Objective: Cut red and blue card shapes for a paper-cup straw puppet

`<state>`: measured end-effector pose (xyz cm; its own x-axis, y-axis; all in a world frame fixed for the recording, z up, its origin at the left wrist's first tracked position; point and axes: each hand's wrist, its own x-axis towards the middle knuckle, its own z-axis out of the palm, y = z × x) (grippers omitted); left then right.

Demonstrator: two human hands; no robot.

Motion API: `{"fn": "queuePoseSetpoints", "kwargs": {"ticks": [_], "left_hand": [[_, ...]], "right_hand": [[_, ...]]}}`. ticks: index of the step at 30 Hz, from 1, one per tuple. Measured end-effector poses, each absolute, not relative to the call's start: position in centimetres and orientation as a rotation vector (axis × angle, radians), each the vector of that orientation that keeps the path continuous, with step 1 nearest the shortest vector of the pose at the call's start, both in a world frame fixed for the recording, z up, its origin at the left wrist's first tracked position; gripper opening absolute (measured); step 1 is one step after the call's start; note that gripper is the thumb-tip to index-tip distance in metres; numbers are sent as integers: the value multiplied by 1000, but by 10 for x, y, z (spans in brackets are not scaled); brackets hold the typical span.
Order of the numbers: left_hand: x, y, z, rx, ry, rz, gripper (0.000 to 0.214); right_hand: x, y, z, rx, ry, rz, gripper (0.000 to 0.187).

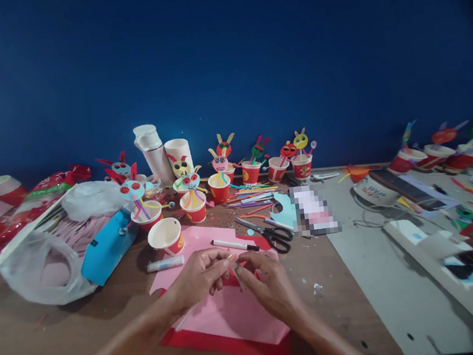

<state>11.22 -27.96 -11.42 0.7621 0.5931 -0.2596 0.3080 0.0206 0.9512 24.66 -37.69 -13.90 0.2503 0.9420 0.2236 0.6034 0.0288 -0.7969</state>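
Note:
My left hand (205,273) and my right hand (267,281) meet above a pink sheet of paper (244,319), fingertips pinched together. Whatever they hold is too small and covered by the fingers to make out; a bit of orange shows near the left thumb. Beneath the pink sheet lies a red sheet (255,343). Just beyond my hands rest a white marker with black ends (236,245) and black-handled scissors (275,236). To the left are a red and white paper cup (165,237) and a pale glue tube (165,263) lying on its side.
Several paper cups with paper animal faces (219,188) stand along the back. Coloured sticks (251,196) and a blurred-out object (313,209) lie in front. A plastic-bagged box (43,279) fills the left; a white power strip (434,263) lies right. A white flask (152,153) stands behind.

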Motion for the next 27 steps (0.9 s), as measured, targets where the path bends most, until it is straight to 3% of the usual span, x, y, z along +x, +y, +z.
{"fn": "queuePoseSetpoints", "kwargs": {"ticks": [10,16,27], "left_hand": [[107,-273,-111,1466,711,166,24],[105,-273,-103,1303,670,80,24],[103,-274,-91,1206,724,72,24]], "right_hand": [[264,-373,-145,-1578,-1503,386,19],[272,-367,-133,-1257,-1713,373,23],[267,-366,-126,-1292,-1686,572,38]]}}
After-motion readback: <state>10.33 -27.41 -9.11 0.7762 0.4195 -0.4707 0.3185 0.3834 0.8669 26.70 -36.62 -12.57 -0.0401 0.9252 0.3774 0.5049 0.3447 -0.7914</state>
